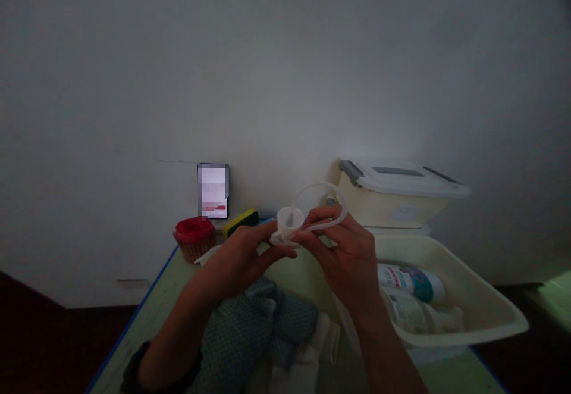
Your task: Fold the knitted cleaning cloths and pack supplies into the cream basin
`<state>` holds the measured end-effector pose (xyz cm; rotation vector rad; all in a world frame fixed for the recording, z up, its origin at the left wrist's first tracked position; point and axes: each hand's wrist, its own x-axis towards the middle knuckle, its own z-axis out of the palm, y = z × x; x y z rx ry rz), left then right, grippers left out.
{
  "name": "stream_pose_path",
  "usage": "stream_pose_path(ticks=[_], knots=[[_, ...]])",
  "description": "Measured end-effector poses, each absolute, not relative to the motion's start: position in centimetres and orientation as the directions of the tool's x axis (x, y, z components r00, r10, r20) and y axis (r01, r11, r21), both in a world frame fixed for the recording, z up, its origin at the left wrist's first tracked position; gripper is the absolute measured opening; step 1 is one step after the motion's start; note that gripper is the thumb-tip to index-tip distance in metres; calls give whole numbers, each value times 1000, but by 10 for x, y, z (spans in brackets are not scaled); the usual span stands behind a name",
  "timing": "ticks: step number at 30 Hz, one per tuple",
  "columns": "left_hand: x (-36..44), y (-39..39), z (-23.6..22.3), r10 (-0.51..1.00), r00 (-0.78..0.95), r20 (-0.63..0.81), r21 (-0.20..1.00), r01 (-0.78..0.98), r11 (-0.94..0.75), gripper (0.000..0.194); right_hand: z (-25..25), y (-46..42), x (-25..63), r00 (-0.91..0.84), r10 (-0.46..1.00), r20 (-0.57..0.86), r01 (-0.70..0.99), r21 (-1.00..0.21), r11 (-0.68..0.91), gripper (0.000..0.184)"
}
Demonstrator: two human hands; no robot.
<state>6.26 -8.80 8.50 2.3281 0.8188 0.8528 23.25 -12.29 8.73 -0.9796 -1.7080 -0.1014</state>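
Observation:
Both hands hold a small white plastic cup-shaped piece (291, 221) above the middle of the table. Its round mouth faces up, and a clear flexible tube (342, 194) rises from it and loops over to the right. The fingers of my left hand (245, 260) close on the piece's left side and base. My right hand (350, 251) pinches it from the right, where the tube's end passes by the fingers. Below lie a blue-green knitted cloth (241, 340) and a white cloth (303, 358). The hands partly hide the piece's underside.
A phone (213, 191) leans on the wall behind a red woven basket (194, 239). Beside it is a yellow and dark sponge (241, 222). At right stand a lidded storage box (397, 206) and a cream basin (482, 331) with a white bottle (410, 281) and a clear bottle (414, 315).

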Motion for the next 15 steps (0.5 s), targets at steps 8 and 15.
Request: stream_pose_path(ticks=[8, 15], knots=[[64, -91, 86, 677, 604, 420, 609, 366, -704, 21, 94, -127, 236, -77, 571, 818, 645, -395, 654, 8], [61, -88, 83, 681, 642, 353, 619, 386, -684, 23, 97, -127, 248, -183, 604, 775, 634, -376, 676, 6]])
